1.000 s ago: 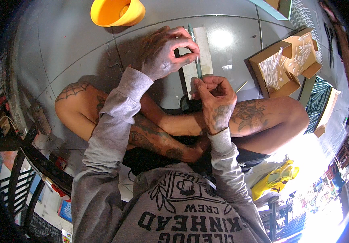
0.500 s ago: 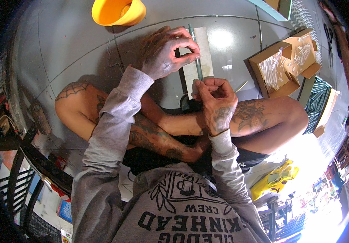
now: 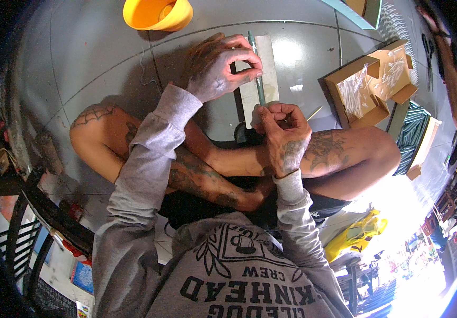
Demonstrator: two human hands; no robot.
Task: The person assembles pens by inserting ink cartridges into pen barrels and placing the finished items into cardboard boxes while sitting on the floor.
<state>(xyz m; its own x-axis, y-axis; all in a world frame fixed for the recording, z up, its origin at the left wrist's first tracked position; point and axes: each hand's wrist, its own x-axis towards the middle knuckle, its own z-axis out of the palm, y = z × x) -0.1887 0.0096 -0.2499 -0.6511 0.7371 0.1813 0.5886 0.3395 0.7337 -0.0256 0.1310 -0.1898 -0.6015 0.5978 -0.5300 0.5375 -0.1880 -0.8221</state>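
Note:
A slim dark green pen-like tube (image 3: 260, 87) points away from me over a pale flat board (image 3: 268, 63) on the floor. My left hand (image 3: 223, 69) pinches it between thumb and fingertips around its middle. Its near end sits between the closed thumb and fingers of my right hand (image 3: 285, 132), the other fingers curled. The tube's far tip shows past my left fingers. What lies inside my right pinch is hidden.
A yellow bucket (image 3: 154, 15) stands at the far left. On the right are cardboard boxes (image 3: 339, 87) with thin white sticks, and a box holding several dark green tubes (image 3: 413, 132). A thin stick (image 3: 316, 113) lies near my right hand. My crossed legs (image 3: 218, 159) border the board.
Both hands keep nearly the same grip on the tube. The whole view has shifted slightly.

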